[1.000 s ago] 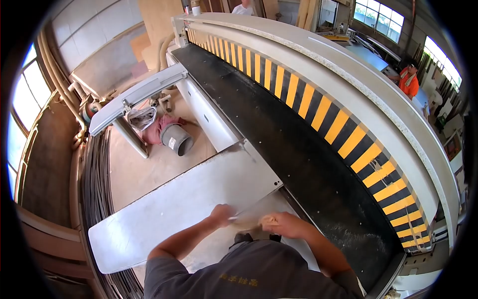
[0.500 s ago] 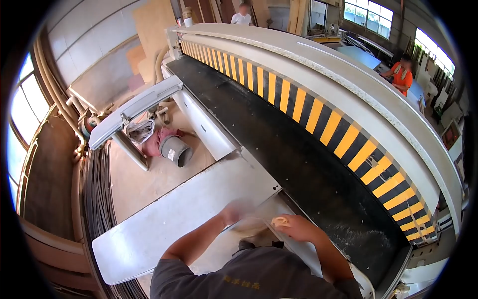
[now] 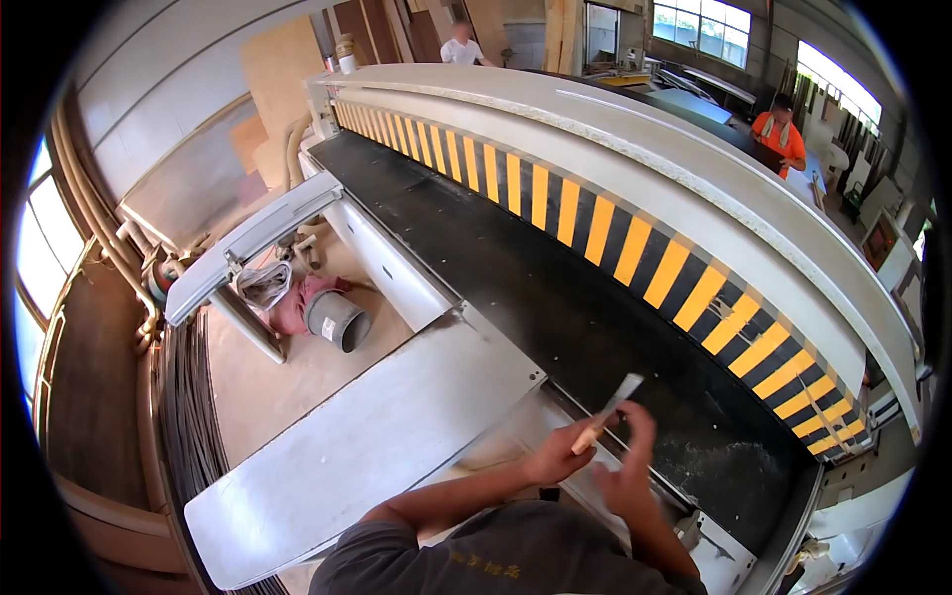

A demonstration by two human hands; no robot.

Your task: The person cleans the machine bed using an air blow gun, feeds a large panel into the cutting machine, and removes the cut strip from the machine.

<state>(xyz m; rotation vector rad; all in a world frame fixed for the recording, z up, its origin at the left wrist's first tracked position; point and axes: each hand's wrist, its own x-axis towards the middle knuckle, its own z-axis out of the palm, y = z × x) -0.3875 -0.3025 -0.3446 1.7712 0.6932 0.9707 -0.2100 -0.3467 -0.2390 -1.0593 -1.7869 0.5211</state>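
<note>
My left hand (image 3: 557, 454) is closed around the light wooden handle of a scraper (image 3: 623, 390). The tool's flat metal blade, wider toward its end, points up and to the right over the machine's black bed (image 3: 516, 288). Close beside it is my right hand (image 3: 631, 466), fingers apart and curved near the blade. Whether a fingertip touches the metal I cannot tell. Both hands are in front of my body, above the near edge of the bed and the right end of the pale metal side table (image 3: 377, 446).
A long beam with a yellow and black striped guard (image 3: 605, 228) runs behind the bed. On the left are a sliding arm (image 3: 248, 243), a grey bucket (image 3: 339, 322) and dark strips (image 3: 188, 416). A person in orange (image 3: 779, 137) and one in white (image 3: 459, 48) are farther back.
Both hands have risen and moved right over the bed's edge. The scraper's handle, in my right hand before, is now in my left, and its blade shows. The view has shifted slightly.
</note>
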